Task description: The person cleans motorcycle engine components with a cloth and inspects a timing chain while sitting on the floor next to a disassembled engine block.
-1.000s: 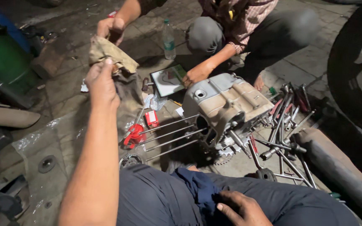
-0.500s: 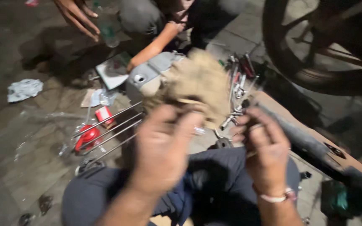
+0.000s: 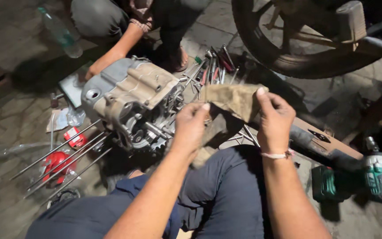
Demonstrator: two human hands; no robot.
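Both hands, left hand (image 3: 191, 126) and right hand (image 3: 274, 117), pinch a tan rag (image 3: 233, 99) stretched beside the engine case (image 3: 131, 99); rag's lower edge apparently hidden.

Paved floor (image 3: 18, 40) carried engine block (image 3: 131, 102), plastic bottle (image 3: 60, 32), scattered hand tools (image 3: 215, 66), green impact wrench (image 3: 368, 179), red parts (image 3: 58, 161).

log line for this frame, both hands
left hand: grips rag | right hand: grips rag | engine case: on ground, beside rag | impact wrench: lying at right
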